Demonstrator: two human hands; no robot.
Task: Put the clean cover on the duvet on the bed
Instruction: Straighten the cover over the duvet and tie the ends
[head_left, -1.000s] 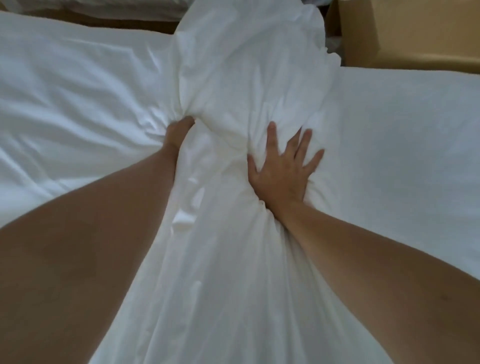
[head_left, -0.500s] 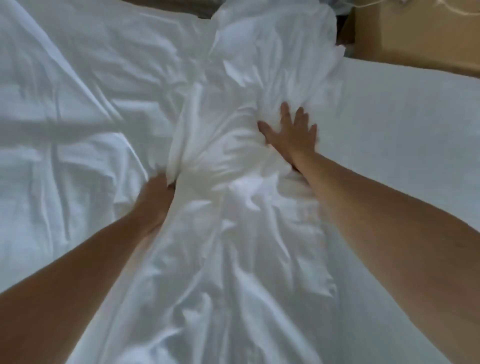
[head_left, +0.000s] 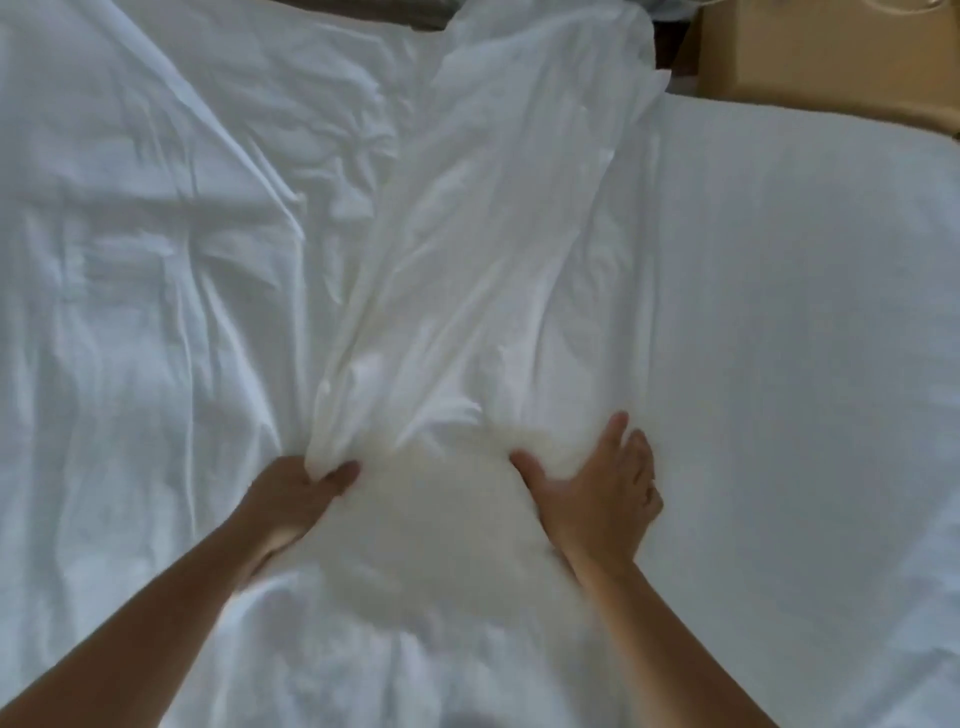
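Linen fills nearly all of my feed, white on white. Left hand (head_left: 298, 486) is closed on a bunched fold of the cover (head_left: 493, 249), thumb on top, the other fingers tucked under the fabric and out of my sight. From that grip the cover runs away from the hands as a long, creased band, widening toward the far edge of the bed (head_left: 810, 338).

Right hand (head_left: 597, 491) lies open, fingers straight and a little spread, palm flat against the near end of the same band; it holds nothing. Motion blur smears this hand, so I cannot tell how hard it presses.

Between the two hands sits a soft, slightly creamier mass, the duvet (head_left: 431, 525) as far as I can judge. It is blurred too, and I cannot make out where it ends under the cover. It spreads on toward me between the forearms.

Left of the left hand lies more rumpled white cloth (head_left: 130, 270), with sharp creases fanning toward the grip. Whether it belongs to the cover or is another sheet I cannot tell. Right of the right hand the bed surface is smooth and flat. Far beyond the right hand, past the bed's far edge, stands a brown box (head_left: 831, 57).
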